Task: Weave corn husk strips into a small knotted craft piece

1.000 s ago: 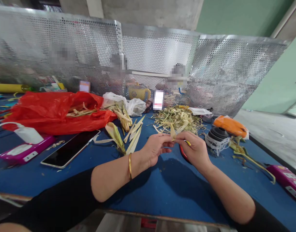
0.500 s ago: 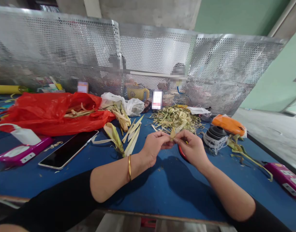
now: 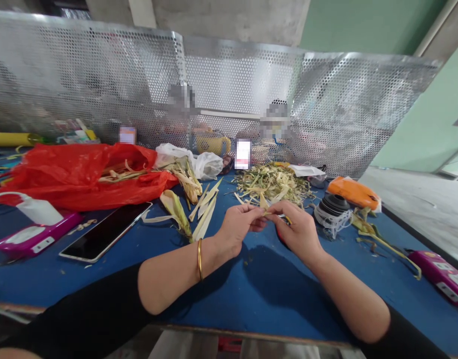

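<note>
My left hand (image 3: 241, 227) and my right hand (image 3: 297, 227) meet above the blue table, fingertips pinched together. Between them is a small pale piece of corn husk (image 3: 264, 202), mostly hidden by the fingers. A red-handled tool (image 3: 283, 237) lies under my right hand, largely covered, so its kind does not show. Just beyond the hands spreads a heap of shredded husk (image 3: 274, 182). Left of my left hand lie loose husk strips (image 3: 205, 209) and a folded whole husk (image 3: 178, 214).
A red plastic bag (image 3: 72, 174) of husks, a phone (image 3: 107, 232) and a purple power strip (image 3: 38, 234) lie left. Right are a black spool with white string (image 3: 332, 209), an orange packet (image 3: 354, 193) and another power strip (image 3: 442, 274). A perforated metal screen (image 3: 236, 85) stands behind.
The husk piece between my fingers has tipped and shifted slightly left. My right hand has turned a little, its fingers closer to the left fingertips.
</note>
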### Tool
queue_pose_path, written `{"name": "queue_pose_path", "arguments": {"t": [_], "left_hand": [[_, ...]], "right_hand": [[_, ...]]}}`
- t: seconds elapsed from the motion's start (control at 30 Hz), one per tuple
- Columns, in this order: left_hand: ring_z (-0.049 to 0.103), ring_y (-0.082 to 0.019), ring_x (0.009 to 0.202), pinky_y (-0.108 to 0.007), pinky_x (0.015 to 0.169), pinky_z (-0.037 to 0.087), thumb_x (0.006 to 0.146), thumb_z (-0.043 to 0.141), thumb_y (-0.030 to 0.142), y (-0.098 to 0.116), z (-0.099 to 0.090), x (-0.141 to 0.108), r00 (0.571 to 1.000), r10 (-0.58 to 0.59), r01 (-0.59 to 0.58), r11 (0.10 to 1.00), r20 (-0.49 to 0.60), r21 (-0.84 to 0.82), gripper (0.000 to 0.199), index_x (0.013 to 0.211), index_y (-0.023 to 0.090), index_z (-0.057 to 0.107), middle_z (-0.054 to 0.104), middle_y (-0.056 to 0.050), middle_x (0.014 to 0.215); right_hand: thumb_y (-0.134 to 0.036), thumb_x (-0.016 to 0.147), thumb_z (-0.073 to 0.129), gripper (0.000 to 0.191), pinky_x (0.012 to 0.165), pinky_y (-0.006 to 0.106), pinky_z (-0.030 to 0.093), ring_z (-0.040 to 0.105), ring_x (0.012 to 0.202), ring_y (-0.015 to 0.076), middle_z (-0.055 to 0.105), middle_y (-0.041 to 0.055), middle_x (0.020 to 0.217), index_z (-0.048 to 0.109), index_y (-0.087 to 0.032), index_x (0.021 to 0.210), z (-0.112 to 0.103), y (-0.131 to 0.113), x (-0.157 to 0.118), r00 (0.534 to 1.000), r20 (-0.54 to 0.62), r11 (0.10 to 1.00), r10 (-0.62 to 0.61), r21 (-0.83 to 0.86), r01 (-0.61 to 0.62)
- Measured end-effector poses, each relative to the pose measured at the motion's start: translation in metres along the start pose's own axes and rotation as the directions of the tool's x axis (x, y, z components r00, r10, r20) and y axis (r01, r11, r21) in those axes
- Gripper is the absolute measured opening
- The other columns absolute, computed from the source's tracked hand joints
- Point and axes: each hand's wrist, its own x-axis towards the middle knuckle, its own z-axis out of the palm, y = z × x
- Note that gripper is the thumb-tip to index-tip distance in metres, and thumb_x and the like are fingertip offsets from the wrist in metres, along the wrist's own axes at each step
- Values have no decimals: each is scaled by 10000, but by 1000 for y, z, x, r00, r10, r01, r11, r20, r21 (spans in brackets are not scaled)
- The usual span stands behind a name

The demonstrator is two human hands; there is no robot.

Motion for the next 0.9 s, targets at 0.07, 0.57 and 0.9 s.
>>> {"name": "queue_pose_path", "arguments": {"t": [0.07,0.57,0.9], "left_hand": [[604,-123,594,-238,600,469,711,715,236,0,-1,0,1000,-15,15,1000,4,-9,128,649,135,666,658,-39,641],[636,-118,575,-231,598,489,694,698,153,2,3,-1,996,84,-84,996,-28,-13,35,715,128,685,671,-21,626],[652,-126,594,-239,630,515,711,661,131,0,3,-2,994,109,-109,994,0,1,25,695,140,679,688,-25,628]], "right_hand": [[-156,887,572,81,714,236,473,624,773,144,663,7,824,623,-218,875,-1,1,0,999,-6,999,-33,-25,33],[-161,867,593,94,715,248,473,621,768,149,668,4,805,616,-213,792,3,1,0,994,-77,997,76,23,-75],[-201,831,606,96,664,250,453,596,682,143,659,-10,715,633,-199,739,2,-2,0,965,-64,963,255,111,-247]]}}
